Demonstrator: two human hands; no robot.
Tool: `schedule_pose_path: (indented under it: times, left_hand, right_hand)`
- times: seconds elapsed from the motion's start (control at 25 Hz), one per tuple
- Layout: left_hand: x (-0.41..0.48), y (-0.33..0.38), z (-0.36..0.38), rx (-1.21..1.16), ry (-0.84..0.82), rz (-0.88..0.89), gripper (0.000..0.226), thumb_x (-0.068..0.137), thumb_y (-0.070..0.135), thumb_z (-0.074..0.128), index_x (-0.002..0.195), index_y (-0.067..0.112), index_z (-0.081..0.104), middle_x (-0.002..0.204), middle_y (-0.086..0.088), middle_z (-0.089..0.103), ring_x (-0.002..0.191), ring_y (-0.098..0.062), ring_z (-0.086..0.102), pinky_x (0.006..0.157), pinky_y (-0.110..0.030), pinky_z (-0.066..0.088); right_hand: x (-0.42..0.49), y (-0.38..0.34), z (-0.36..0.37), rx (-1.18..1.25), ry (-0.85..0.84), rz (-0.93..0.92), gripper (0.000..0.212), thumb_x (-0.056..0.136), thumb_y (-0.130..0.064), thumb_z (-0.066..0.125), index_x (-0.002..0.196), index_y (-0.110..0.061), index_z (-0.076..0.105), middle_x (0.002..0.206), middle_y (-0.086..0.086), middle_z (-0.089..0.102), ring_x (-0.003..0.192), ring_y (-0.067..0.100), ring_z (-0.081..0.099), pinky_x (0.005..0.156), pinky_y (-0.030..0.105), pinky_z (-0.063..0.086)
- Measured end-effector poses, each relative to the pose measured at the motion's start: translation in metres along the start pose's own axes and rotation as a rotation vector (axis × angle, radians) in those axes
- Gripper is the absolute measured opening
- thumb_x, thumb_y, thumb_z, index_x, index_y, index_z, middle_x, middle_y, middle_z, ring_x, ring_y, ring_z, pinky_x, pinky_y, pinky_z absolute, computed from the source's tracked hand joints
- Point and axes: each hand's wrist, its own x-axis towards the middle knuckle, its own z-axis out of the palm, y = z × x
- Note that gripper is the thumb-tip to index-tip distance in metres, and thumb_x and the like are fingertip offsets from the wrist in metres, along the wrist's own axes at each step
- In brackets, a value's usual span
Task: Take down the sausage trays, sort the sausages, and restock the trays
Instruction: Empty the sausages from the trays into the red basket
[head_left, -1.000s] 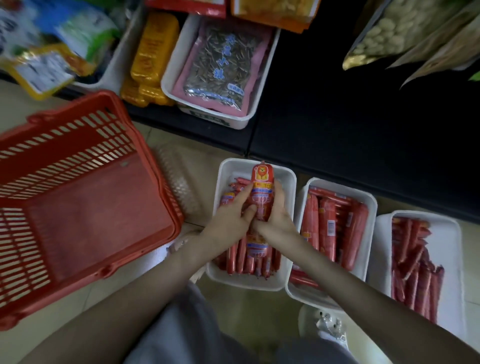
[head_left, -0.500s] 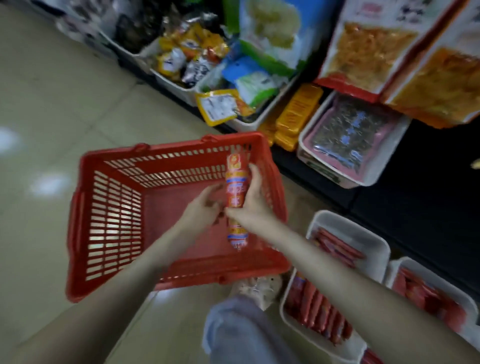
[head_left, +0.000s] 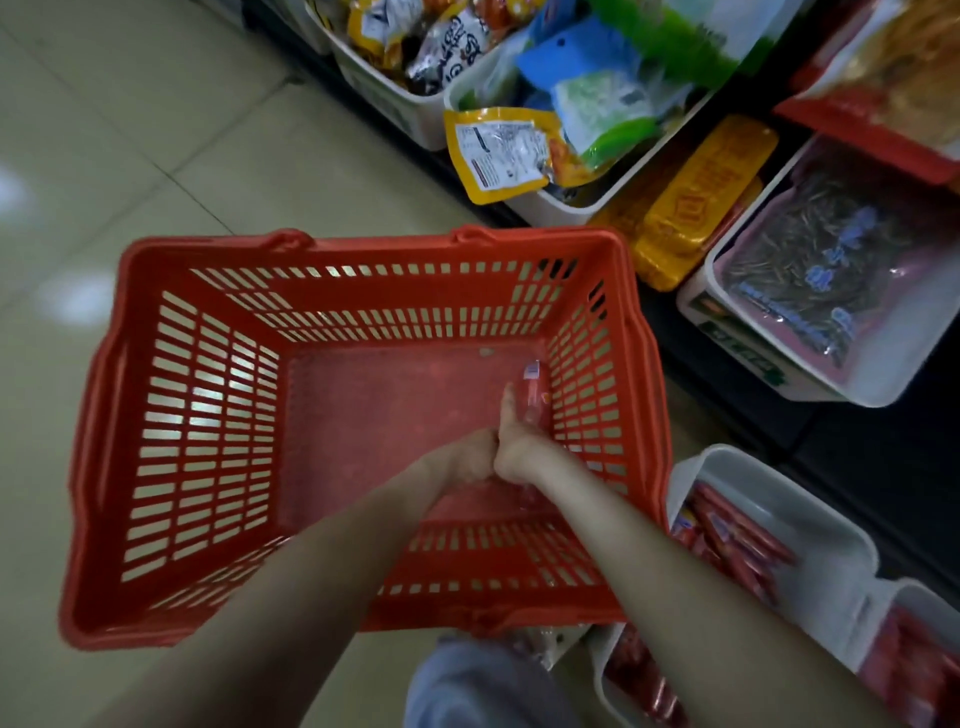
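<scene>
Sausage pack (head_left: 535, 397) low in the basket (head_left: 363, 244), by its right wall.
My right grip (head_left: 519, 449) wraps its middle; left grip (head_left: 467, 460) touches alongside, hold unclear. I judge it light, slick-wrapped, bendy: take it mid-length.

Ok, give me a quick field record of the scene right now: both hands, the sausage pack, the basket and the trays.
right hand: grips the sausage pack, low inside the red basket
left hand: against the right hand; its grip is hidden
sausage pack: near the basket's right wall; contact with the bottom unclear
red basket: on the tiled floor beside the shelf
white trays: on the floor right of the basket, holding red sausages
</scene>
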Motion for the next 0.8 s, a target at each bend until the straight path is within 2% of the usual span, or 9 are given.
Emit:
schedule_pose_path:
  times: [0.12,0.24,0.32,0.4,0.44,0.52,0.64,0.72,0.8]
  left_hand:
    - [-0.004,0.019,0.016,0.188,-0.026,-0.035,0.045,0.088,0.016,0.051,0.129,-0.002,0.051,0.124,-0.022,0.059,0.111,-0.032,0.057,0.097,-0.043,0.045]
    - [-0.028,0.065,0.032,0.272,0.242,0.039,0.045,0.097,0.013,0.043,0.142,0.018,0.041,0.129,-0.015,0.058,0.117,-0.031,0.055,0.094,-0.032,0.04]
    - [-0.058,0.108,0.052,0.055,0.523,0.047,0.047,0.097,0.01,0.04,0.143,0.021,0.038,0.133,-0.013,0.056,0.123,-0.029,0.05,0.095,-0.025,0.034]
    - [-0.087,0.143,0.092,-0.021,0.734,0.334,0.046,0.095,0.006,0.042,0.14,0.012,0.042,0.137,-0.01,0.052,0.128,-0.024,0.045,0.101,-0.014,0.026]
    - [-0.093,0.152,0.118,0.043,0.758,0.513,0.048,0.092,0.003,0.044,0.139,0.007,0.043,0.139,-0.011,0.049,0.13,-0.022,0.042,0.105,-0.012,0.021]
    - [-0.09,0.158,0.174,0.26,0.539,0.682,0.056,0.089,0.0,0.044,0.143,0.004,0.035,0.147,-0.013,0.037,0.137,-0.021,0.032,0.112,-0.016,0.015]
    - [-0.051,0.129,0.235,0.95,0.091,0.395,0.062,0.09,0.0,0.025,0.15,0.001,0.009,0.157,-0.016,0.008,0.145,-0.03,0.01,0.117,-0.031,0.004]
    - [-0.015,0.099,0.249,1.318,0.052,0.274,0.064,0.081,0.004,0.017,0.142,-0.005,0.036,0.149,-0.019,0.032,0.139,-0.037,0.03,0.114,-0.044,0.021]
    - [0.005,0.082,0.252,1.427,0.146,0.136,0.06,0.079,0.011,0.022,0.119,0.002,0.065,0.127,-0.014,0.06,0.122,-0.031,0.054,0.098,-0.048,0.044]
  right_hand:
    - [-0.032,0.019,-0.028,0.092,0.237,-0.293,0.079,0.09,0.003,0.044,0.153,-0.018,0.0,0.16,0.007,-0.003,0.146,0.023,0.011,0.117,0.035,0.021]
    - [-0.089,0.068,-0.057,0.537,0.61,-0.59,0.049,0.092,0.003,0.047,0.138,-0.011,0.042,0.139,0.008,0.045,0.124,0.011,0.049,0.101,0.018,0.04]
    - [-0.121,0.114,-0.06,0.679,0.826,-0.599,0.044,0.091,0.004,0.046,0.13,-0.017,0.046,0.124,0.005,0.054,0.108,0.005,0.056,0.092,0.013,0.043]
    - [-0.13,0.176,-0.043,0.674,0.926,-0.39,0.048,0.089,0.002,0.048,0.133,-0.015,0.043,0.121,0.008,0.054,0.105,0.009,0.055,0.089,0.018,0.042]
    - [-0.126,0.208,-0.029,0.645,0.924,-0.242,0.05,0.089,-0.002,0.05,0.137,-0.011,0.04,0.123,0.011,0.053,0.108,0.014,0.054,0.091,0.02,0.04]
    - [-0.117,0.266,0.007,0.552,0.789,-0.016,0.056,0.09,-0.008,0.053,0.142,-0.002,0.032,0.13,0.018,0.048,0.119,0.028,0.05,0.095,0.022,0.033]
    - [-0.11,0.325,0.057,0.43,0.561,0.119,0.061,0.087,-0.021,0.039,0.144,0.0,0.03,0.134,0.022,0.045,0.123,0.036,0.047,0.098,0.029,0.034]
    - [-0.108,0.341,0.078,0.416,0.509,0.077,0.064,0.08,-0.019,0.035,0.142,-0.004,0.033,0.132,0.02,0.047,0.124,0.035,0.046,0.102,0.035,0.037]
    - [-0.106,0.347,0.086,0.387,0.447,-0.009,0.067,0.082,-0.007,0.04,0.147,-0.007,0.024,0.144,0.014,0.036,0.134,0.029,0.036,0.11,0.035,0.032]
